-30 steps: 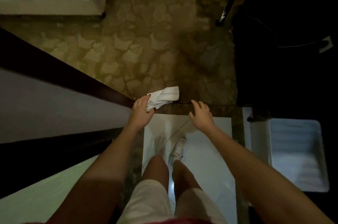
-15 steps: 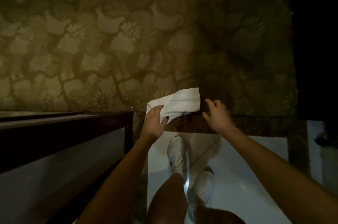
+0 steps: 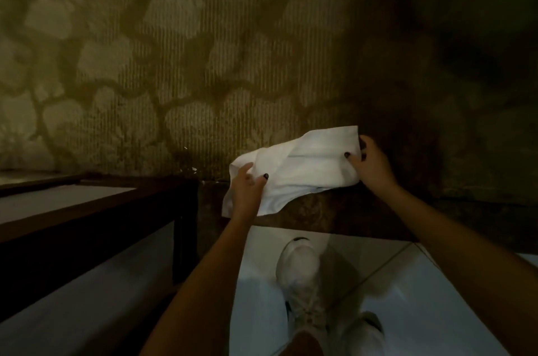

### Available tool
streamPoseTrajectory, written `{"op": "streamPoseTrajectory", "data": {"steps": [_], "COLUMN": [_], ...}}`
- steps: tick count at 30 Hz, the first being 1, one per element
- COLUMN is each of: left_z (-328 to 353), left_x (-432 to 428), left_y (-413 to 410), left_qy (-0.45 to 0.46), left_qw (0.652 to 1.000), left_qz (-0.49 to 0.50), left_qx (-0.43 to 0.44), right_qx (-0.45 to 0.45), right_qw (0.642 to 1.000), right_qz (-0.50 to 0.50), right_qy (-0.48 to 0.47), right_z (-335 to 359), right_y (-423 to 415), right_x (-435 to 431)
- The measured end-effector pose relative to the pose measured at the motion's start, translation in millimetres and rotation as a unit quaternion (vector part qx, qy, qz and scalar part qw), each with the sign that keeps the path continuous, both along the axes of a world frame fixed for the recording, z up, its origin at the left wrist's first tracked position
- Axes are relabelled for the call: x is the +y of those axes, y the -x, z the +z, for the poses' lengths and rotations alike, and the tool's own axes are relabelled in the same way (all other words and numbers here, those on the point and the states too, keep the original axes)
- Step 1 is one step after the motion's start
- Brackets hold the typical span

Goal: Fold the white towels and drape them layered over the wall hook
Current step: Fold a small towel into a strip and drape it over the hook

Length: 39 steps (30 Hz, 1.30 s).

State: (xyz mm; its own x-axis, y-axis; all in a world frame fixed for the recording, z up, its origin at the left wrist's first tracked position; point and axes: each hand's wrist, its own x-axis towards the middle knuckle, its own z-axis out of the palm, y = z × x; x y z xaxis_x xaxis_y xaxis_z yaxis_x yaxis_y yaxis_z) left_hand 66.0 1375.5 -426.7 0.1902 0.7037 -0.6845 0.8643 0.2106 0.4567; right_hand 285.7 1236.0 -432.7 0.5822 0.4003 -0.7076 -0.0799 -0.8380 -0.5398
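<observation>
White rumpled cloth towel (image 3: 302, 169), held up in the air between two bare hands, loosely creased and sagging at its near-left corner. Seen from above, over the line where olive-green carpet with a pale floral pattern (image 3: 174, 64) meets a dark brown stone threshold strip (image 3: 334, 216).

Left hand (image 3: 247, 192) gripping the towel's left end, thumb with a dark-painted nail on top, fingers hidden beneath the cloth. Right hand (image 3: 371, 166) pinching the far right edge, dark-nailed thumb pressed onto the fabric, remaining fingers curled behind it. Both forearms bare, reaching forward from the bottom of the view.

Below the towel, glossy white floor tiles (image 3: 422, 297) and a pair of white lace-up sneakers (image 3: 302, 283). At left, a dark brown wooden frame (image 3: 183, 224) edging pale panels. Dim lighting throughout, deep shadow at upper right.
</observation>
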Motion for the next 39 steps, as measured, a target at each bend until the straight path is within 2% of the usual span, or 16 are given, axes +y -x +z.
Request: {"op": "streamPoseTrajectory", "data": {"steps": [3,7,10,14,18,22,27,33,39], "left_z": [-4.2,-11.6,-20.3,-18.7,11.2,78.0,188.7,346.5,509.3], "left_x": [-7.2,-6.4,-3.7,-7.1,-14.9,-20.1,-17.4,-6.6,-14.2], "left_y": [-2.8,-11.5,-13.7,-17.8,-12.5,-6.8,-11.5,-23.1,-52.3], "left_qy": [0.013,-0.005,-0.048,-0.087,-0.087,-0.051,-0.006,-0.039,-0.068], "left_qw": [1.000,0.999,0.996,0.991,0.990,0.985,0.991,0.984,0.966], "left_qz": [-0.008,-0.031,-0.069,-0.098,-0.094,-0.119,-0.042,-0.103,-0.166], "left_qx": [-0.009,0.009,0.014,0.000,-0.059,-0.110,-0.127,-0.143,-0.186], "right_qx": [0.047,0.060,0.067,0.025,-0.003,0.026,0.022,-0.041,-0.081], "right_qw": [0.993,0.974,0.975,0.976,0.977,0.974,0.982,0.972,0.976], "right_qz": [-0.110,-0.215,-0.207,-0.202,-0.202,-0.223,-0.179,-0.223,-0.183], "right_qy": [-0.005,-0.032,-0.044,-0.079,-0.075,-0.041,-0.055,-0.059,-0.089], "right_z": [-8.0,-5.4,-0.5,13.4,43.9,100.6,205.3,361.0,522.1], "right_y": [3.2,7.6,17.0,23.3,20.1,19.3,38.5,33.1,15.3], "right_x": [12.9,23.5,24.2,17.7,3.1,-11.5,-29.1,-60.4,-103.7]}}
